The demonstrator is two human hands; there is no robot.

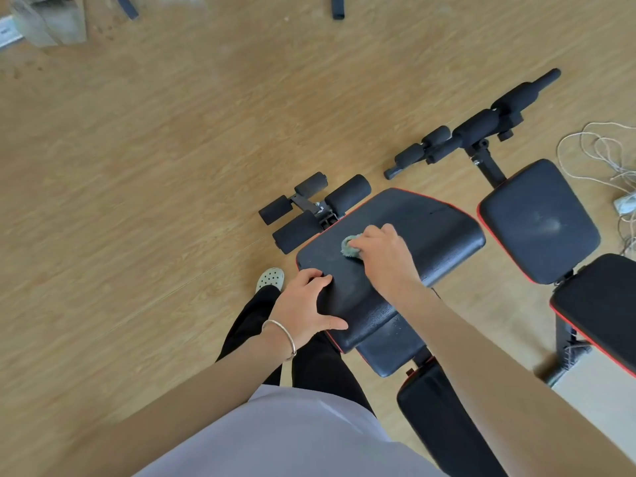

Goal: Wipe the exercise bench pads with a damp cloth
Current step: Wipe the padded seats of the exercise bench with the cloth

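Benches: two black ones, the nearer (430, 232) and the farther (540, 218), on the wood-grain floor (172, 166).
Cloth (351, 247): one, grey-green and fuzzy, bunched on the nearer bench's top pad.
Right hand (382, 256): my fingers curl round the cloth, pressing it down.
Left hand (306, 304): spread, resting on the pad's near corner, holding nothing.
Pad: grainy black cover, red edging, rounded corners.

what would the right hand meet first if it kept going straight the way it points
Likely the black foam rollers just past the red-trimmed edge of the black padded seat; the right hand, gripping a grey-green cloth, might pass above them; depth is unclear.
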